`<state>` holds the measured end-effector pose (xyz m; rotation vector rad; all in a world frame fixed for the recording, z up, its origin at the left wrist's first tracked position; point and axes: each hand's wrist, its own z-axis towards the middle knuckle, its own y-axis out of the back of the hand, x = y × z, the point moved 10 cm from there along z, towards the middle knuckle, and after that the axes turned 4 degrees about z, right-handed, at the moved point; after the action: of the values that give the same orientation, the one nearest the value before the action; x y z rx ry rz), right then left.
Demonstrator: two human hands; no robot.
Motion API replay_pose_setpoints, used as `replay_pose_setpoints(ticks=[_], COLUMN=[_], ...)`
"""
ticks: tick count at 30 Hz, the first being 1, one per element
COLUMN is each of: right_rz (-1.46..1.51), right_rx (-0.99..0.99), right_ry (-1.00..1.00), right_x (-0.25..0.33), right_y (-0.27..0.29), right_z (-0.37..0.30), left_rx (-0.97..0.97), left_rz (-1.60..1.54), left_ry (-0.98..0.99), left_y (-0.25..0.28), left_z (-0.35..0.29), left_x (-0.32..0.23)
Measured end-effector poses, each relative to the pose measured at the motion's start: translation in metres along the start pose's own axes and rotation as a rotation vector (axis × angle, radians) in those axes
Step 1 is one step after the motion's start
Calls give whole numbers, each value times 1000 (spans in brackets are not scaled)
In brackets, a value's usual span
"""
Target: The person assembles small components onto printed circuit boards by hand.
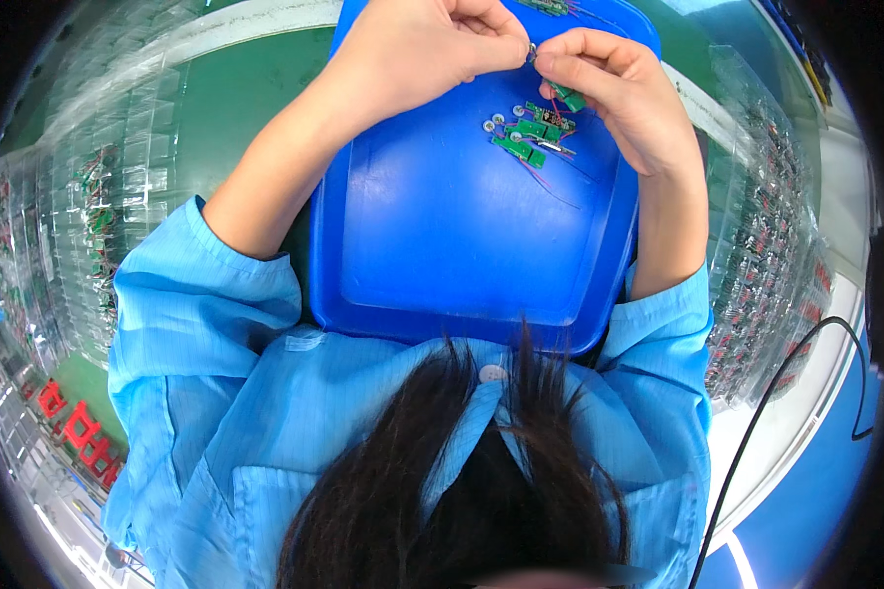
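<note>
In the head view, bent fingers of the left hand (437, 44) and right hand (624, 93) pinch a small metallic part (531, 53) above a smooth, glossy blue plastic tray (413, 236); flat green circuit boards (521, 149) with thin wires lie in it.

Green worktop (201, 118) at left. Clear plastic trays (54, 206) banked along left edge; similar trays (766, 245) at right, contents too blurred to tell. Black cable (835, 319) loops lower right. Red characters (82, 424) lower left.
</note>
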<state>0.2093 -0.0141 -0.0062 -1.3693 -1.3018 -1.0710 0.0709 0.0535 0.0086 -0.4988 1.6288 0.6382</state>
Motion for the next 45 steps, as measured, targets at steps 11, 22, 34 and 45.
replay_pose_setpoints(ticks=[11, 22, 34, 45], right_rz=[-407, -478, -394, -915], right_rx=[-282, -326, -321, -473], right_ry=[280, 353, 321, 531], right_x=[32, 57, 59, 81], right_y=[0, 8, -22, -34], right_z=[-12, -17, -19, -37], left_rx=[-121, 36, -8, -68], left_rz=[148, -260, -246, -99], left_ry=[-61, -48, -90, -257], left_y=[-4, -10, -6, -4], left_z=[-15, 3, 1, 11], left_x=[-25, 6, -2, 0])
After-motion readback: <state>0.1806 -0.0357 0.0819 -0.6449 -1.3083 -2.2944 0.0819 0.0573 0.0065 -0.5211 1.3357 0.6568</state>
